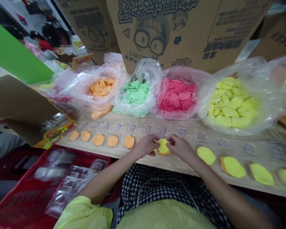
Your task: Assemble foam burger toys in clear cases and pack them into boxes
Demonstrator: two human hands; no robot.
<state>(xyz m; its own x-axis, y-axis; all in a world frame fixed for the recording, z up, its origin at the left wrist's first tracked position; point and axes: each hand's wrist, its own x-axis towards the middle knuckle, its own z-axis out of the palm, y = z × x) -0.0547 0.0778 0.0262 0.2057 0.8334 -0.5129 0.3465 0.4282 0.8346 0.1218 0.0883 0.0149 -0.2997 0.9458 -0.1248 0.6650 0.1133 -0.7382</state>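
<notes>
In the middle of the bench, my left hand and my right hand pinch opposite edges of a thin yellow round piece. An orange round piece shows just beneath it. To the left lie several bare orange round pieces in a row. On the right, more yellow round pieces continue the row; orange shows under at least one of them. Behind the row runs a clear plastic tray with moulded hollows. What these pieces are made of I cannot tell.
Behind the row stand open plastic bags of orange, green, pink and yellow pieces. Tall cardboard boxes rise behind them. At lower left are a red crate holding clear packaging and an open carton.
</notes>
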